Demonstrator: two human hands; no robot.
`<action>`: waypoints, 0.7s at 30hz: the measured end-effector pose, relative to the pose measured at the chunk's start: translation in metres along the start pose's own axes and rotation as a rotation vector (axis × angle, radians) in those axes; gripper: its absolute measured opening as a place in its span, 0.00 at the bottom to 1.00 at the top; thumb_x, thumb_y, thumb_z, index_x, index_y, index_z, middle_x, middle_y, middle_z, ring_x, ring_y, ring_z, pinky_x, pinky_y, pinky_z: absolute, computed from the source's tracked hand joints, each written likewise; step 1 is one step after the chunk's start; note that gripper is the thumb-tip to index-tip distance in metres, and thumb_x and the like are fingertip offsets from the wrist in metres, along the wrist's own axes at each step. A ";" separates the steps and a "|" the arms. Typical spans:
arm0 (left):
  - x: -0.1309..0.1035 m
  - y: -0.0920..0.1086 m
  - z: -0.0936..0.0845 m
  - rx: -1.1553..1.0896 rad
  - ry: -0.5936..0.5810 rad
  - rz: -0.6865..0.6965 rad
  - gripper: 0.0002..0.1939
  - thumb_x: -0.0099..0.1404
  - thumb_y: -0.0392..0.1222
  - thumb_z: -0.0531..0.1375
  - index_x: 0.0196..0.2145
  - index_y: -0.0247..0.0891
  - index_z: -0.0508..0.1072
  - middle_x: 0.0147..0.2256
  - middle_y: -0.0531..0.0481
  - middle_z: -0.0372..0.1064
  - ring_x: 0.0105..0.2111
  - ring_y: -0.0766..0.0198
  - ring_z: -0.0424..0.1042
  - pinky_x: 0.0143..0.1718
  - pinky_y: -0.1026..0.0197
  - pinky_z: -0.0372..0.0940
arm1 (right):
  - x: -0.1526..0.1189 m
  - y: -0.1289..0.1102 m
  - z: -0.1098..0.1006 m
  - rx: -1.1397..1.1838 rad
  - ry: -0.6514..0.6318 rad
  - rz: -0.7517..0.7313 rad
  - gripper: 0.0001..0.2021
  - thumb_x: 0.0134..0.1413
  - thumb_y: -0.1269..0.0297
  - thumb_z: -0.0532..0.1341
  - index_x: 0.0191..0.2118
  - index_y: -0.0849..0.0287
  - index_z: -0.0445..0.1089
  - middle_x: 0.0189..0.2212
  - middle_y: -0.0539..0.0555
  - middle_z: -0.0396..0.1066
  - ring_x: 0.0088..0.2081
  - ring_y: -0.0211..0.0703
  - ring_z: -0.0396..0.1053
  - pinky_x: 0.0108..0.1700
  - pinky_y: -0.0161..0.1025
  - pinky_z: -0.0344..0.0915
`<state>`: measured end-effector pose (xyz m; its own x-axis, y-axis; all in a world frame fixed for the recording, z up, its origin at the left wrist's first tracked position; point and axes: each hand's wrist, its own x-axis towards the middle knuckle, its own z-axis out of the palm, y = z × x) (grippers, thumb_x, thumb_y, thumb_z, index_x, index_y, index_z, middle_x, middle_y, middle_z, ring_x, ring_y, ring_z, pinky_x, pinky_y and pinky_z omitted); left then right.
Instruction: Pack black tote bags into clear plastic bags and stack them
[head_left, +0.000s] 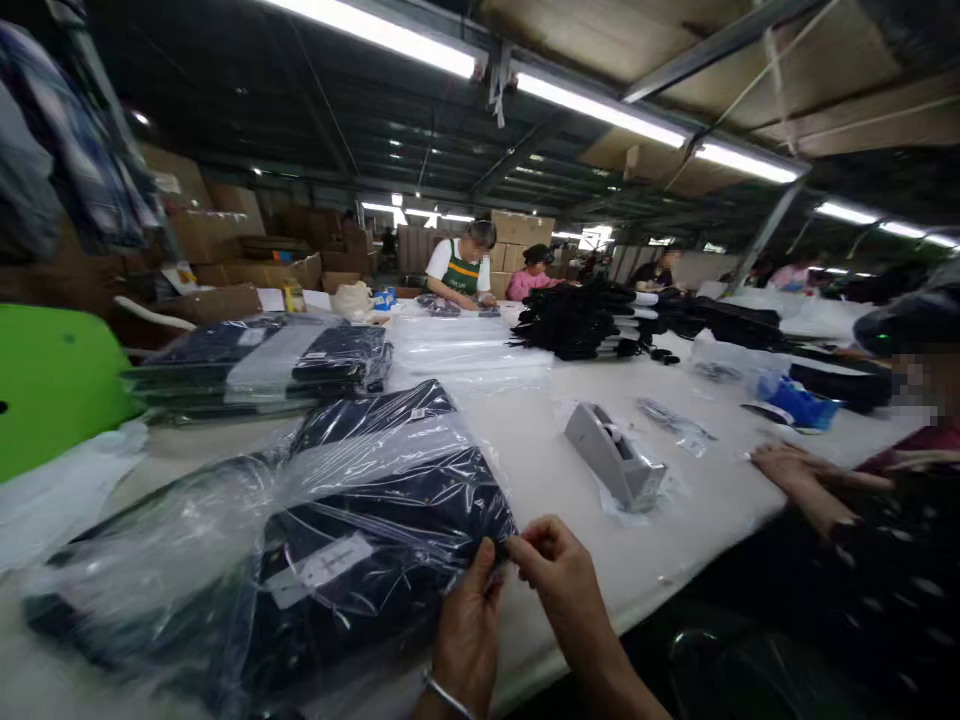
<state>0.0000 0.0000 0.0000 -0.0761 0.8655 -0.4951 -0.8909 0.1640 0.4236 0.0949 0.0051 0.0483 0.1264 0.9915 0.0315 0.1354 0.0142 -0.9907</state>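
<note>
Dark folded garments in a clear plastic bag [390, 500] lie in front of me, with white tags showing through the film. My left hand [469, 625], a bangle on its wrist, is closed on the bag's near right corner, thumb on top. Right beside it my right hand [562, 575] pinches the same edge of the bag between thumb and fingers. The fingertips of both hands almost meet there. A grey tape dispenser [615, 455] stands on the table beyond my right hand.
Bagged dark garments [262, 360] are stacked at the back left, near flat clear bags [469, 345]. Black garments [585, 318] form a pile further back. A co-worker's hands [795, 470] rest at the table's right edge. A bright green panel [60, 385] is at far left.
</note>
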 end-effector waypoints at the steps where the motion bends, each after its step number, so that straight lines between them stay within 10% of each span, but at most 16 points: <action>1: 0.000 0.000 0.000 -0.009 0.010 -0.005 0.04 0.63 0.28 0.63 0.32 0.30 0.78 0.33 0.45 0.78 0.34 0.64 0.76 0.34 0.65 0.72 | -0.002 0.001 0.000 -0.011 0.002 -0.002 0.14 0.48 0.54 0.67 0.28 0.58 0.65 0.21 0.46 0.64 0.24 0.38 0.63 0.29 0.35 0.60; 14: -0.007 0.011 0.006 -0.060 0.071 -0.086 0.07 0.59 0.23 0.64 0.28 0.31 0.77 0.30 0.48 0.78 0.28 0.67 0.75 0.31 0.67 0.71 | 0.006 0.036 0.011 0.143 0.141 0.166 0.21 0.39 0.53 0.71 0.25 0.56 0.58 0.15 0.41 0.58 0.18 0.32 0.55 0.21 0.32 0.52; 21: -0.021 0.035 0.020 -0.005 0.046 0.027 0.07 0.58 0.24 0.64 0.34 0.31 0.77 0.33 0.47 0.78 0.29 0.66 0.75 0.29 0.67 0.71 | -0.003 0.016 0.000 0.425 -0.241 0.294 0.22 0.37 0.62 0.75 0.36 0.61 0.64 0.22 0.44 0.66 0.23 0.31 0.60 0.28 0.30 0.56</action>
<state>-0.0208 -0.0034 0.0401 -0.1202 0.8468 -0.5181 -0.8905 0.1387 0.4334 0.0970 0.0024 0.0326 -0.1356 0.9625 -0.2349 -0.2855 -0.2650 -0.9210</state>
